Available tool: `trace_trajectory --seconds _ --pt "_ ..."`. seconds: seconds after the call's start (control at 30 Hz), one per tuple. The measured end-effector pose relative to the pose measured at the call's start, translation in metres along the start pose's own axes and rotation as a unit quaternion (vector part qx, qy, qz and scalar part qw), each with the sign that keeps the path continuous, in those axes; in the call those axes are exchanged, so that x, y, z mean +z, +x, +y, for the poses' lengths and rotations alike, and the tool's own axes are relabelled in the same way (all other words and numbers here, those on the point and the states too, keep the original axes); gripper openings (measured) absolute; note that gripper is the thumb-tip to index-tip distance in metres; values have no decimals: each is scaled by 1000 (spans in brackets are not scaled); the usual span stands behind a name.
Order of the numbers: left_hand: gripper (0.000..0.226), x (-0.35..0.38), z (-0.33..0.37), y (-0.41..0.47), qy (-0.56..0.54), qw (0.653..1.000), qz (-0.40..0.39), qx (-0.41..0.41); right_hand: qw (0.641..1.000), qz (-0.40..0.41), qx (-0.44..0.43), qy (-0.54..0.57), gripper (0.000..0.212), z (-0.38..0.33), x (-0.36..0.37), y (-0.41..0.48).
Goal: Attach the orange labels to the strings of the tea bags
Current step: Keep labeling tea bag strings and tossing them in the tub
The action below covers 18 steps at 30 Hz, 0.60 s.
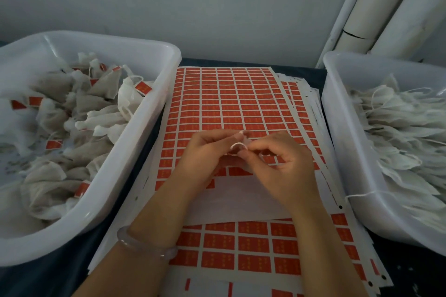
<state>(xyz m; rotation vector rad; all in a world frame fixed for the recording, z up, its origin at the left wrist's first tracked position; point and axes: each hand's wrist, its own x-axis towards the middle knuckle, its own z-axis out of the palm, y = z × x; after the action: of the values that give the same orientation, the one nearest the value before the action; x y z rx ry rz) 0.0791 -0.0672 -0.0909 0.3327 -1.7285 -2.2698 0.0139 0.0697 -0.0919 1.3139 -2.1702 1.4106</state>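
Labels (237, 110) orange, yellow print illegible.

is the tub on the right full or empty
Partly full: the right tub holds a heap of white tea bags with no orange labels, one string hanging over its rim.

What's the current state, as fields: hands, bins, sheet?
left hand: pinches string over label sheet
right hand: pinches same string
label sheet: orange grid, near rows peeled off
left bin: labelled tea bags
right bin: unlabelled tea bags
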Motion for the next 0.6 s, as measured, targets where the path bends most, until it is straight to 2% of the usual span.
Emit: trace_trajectory --seconds 0.1,0.2,0.3,0.33,0.43,0.53,0.6 --pt "24 0 1 1 -96 994 25 -53 999 -18 -30 -33 11 -1 0 1" --pt "28 0 -1 0 -67 996 31 -59 997 -53 -33 -35 10 -4 2 -2" --pt "16 3 -4 -1 -18 999 11 -35 999 -43 -14 2 9 -6 0 -1" --pt "11 3 -4 -1 2 1000 3 -22 1000 -23 -2 20 8 -6 -3 0" --pt "24 1 -5 0 32 999 -33 -3 991 35 86 99 5 -6 -8 3" --pt "16 1 -3 -2 36 996 -79 8 976 45 163 138 5 -5 -7 3" --pt "11 2 -1 -4 54 993 -100 29 972 33 182 142 4 -5 -5 3"
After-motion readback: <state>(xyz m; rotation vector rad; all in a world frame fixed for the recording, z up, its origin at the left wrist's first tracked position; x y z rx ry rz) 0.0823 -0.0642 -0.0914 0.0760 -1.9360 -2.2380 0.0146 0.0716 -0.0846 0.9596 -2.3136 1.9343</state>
